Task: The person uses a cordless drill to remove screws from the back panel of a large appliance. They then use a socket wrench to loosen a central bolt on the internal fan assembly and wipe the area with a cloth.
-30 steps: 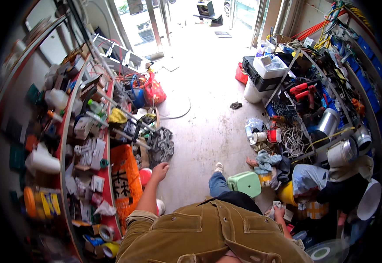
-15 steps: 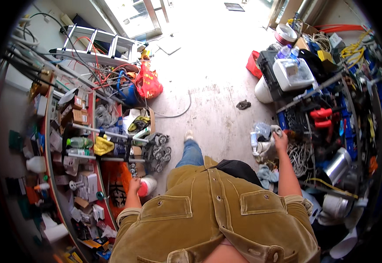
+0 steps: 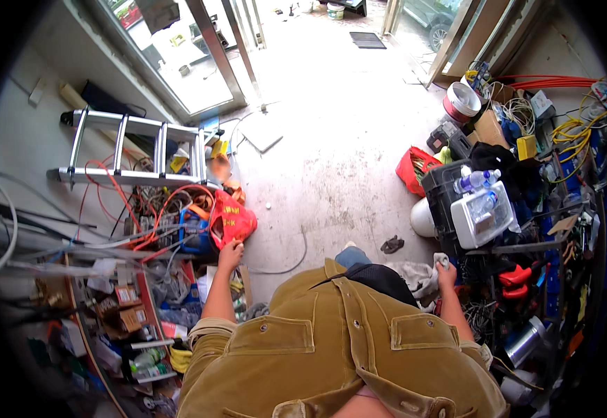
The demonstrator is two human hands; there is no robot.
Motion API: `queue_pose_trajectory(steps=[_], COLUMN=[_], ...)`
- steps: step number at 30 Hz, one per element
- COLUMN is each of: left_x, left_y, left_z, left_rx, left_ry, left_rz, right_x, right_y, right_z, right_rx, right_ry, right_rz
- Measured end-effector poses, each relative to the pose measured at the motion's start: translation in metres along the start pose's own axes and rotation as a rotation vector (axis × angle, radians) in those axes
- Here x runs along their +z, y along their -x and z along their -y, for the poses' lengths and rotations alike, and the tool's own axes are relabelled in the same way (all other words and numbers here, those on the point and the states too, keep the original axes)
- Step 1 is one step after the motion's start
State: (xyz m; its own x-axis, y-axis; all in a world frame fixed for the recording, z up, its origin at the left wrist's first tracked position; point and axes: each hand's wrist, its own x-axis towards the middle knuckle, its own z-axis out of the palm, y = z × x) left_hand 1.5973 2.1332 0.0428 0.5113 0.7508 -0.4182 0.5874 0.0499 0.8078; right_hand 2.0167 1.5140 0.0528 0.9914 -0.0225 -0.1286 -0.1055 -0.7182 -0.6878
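Note:
My right hand is closed on one end of a grey cloth; the rest hangs down at my right side, beside the dark cloth at my front. On the left, my arm reaches forward, and my left hand appears to hold nothing, its fingers loosely curled. Just beyond those fingers is a red plastic bag with yellow print. Whether the hand touches the bag I cannot tell. A small dark crumpled piece lies on the floor ahead of my right hand.
An aluminium ladder lies among hoses at the left. Crowded shelves line that side. A black case with a white box and bottles stands at the right. A grey hose curves over the floor toward the open doorway.
I have stepped forward toward the doorway, and the view has tilted up. My left hand has swung forward from beside the red-and-white container to the red bag. The cloth stays in my right hand.

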Motion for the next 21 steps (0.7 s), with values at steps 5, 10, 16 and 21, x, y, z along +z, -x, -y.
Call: queue_pose_trajectory(steps=[5,10,16,21], left_x=[0.063,0.073,0.070,0.042], left_y=[-0.175,-0.283,-0.357,-0.504], left_z=[-0.167,-0.155,-0.190,-0.218], left_rx=[0.156,0.027,-0.343,-0.498], left_ry=[-0.104,-0.290,0.096,0.207], left_rz=[0.035,0.070,0.018,-0.014], right_x=[0.059,0.138,0.230,0.319], right_y=[-0.109,-0.264,-0.499,-0.606], right_z=[0.007,0.190,0.381,0.587], right_rx=[0.127,0.119,-0.131,-0.269], right_ry=[0.177,-0.027,-0.163,-0.192], right_rz=[-0.050,0.060,0.158,0.129])
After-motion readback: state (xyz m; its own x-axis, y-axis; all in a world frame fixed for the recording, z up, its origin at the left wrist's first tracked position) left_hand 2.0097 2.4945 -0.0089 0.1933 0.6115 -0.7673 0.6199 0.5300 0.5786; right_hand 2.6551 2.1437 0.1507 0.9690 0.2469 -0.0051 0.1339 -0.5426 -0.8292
